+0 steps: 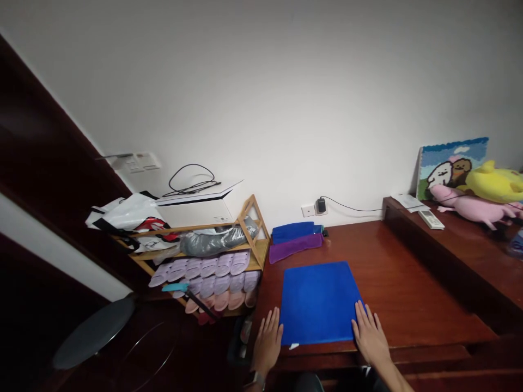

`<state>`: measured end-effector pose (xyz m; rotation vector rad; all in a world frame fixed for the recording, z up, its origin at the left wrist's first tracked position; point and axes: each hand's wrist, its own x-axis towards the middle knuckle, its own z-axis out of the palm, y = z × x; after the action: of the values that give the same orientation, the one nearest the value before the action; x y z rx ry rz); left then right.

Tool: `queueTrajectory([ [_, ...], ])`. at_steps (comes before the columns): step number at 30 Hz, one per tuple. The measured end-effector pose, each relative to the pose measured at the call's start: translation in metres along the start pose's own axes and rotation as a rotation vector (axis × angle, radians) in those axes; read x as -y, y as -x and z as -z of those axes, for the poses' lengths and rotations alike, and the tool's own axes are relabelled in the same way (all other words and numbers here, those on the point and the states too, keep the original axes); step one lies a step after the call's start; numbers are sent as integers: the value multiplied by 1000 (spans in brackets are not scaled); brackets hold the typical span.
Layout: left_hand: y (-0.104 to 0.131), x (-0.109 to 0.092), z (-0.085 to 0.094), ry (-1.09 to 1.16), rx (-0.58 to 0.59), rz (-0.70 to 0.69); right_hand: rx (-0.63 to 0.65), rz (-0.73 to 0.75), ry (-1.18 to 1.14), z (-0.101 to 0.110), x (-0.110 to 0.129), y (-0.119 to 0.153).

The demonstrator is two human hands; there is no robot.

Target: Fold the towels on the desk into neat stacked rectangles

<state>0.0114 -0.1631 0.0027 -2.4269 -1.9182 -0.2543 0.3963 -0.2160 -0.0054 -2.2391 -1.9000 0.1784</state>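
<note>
A blue cloth (pixel 318 302) lies flat and roughly square on the wooden table (pixel 412 294), a small white tag showing at its near left edge. My left hand (pixel 268 340) rests at the cloth's left edge, fingers stretched out and pointing away from me. At the right edge lies my right hand (pixel 370 332), its fingers spread and touching the cloth's border. Neither hand grips anything. Farther back on the table, a folded purple cloth (pixel 295 249) lies in front of a folded blue cloth (pixel 293 232).
Left of the table stands a wooden rack (pixel 257 250) with several slippers (pixel 208 267) and a white box (pixel 200 207). A round stool (pixel 96 332) is at lower left. On the raised right surface are a remote (pixel 431 220), a pink plush toy (pixel 469 206) and a yellow one (pixel 496 182).
</note>
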Motion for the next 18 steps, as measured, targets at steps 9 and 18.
queueTrajectory([
  [9, -84, 28, -10, -18, -157, 153, 67, 20, -67, 39, 101, -33],
  [18, -88, 37, -26, -39, -179, 143, 143, 37, -57, 16, 88, -81],
])
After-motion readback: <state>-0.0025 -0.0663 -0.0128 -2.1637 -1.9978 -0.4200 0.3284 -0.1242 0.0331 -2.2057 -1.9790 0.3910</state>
